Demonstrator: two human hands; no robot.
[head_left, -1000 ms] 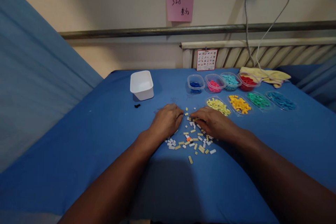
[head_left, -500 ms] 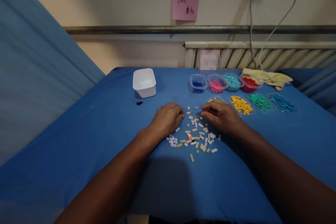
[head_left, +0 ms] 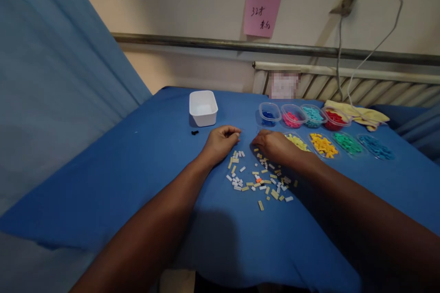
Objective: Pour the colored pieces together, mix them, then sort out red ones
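Small toy bricks lie scattered on the blue cloth, among them a pale yellow brick (head_left: 261,205), a white brick (head_left: 288,199) and an orange brick (head_left: 259,180). Beyond the left part of the scatter is my left hand (head_left: 220,144), its fingers curled and the thumb close to the index finger; anything held there is too small to make out. My right hand (head_left: 275,145) is at the far edge of the scatter, fingers pinched together and pointing down at the cloth. What its fingertips hold is hidden. Just right of it, pale yellow bricks (head_left: 297,142) fill a clear tub, partly covered by the hand.
A white container (head_left: 203,120) stands at the back left, with a small black piece (head_left: 195,132) in front. Clear tubs at the back right hold dark blue, pink (head_left: 291,120), turquoise, red, orange-yellow (head_left: 323,145), green and blue pieces. A yellow cloth (head_left: 357,114) lies behind.
My left hand has moved away from me, uncovering bricks beneath it. The right hand has shifted left and its fingers now point down, closed. The camera view has tilted and shifted left.
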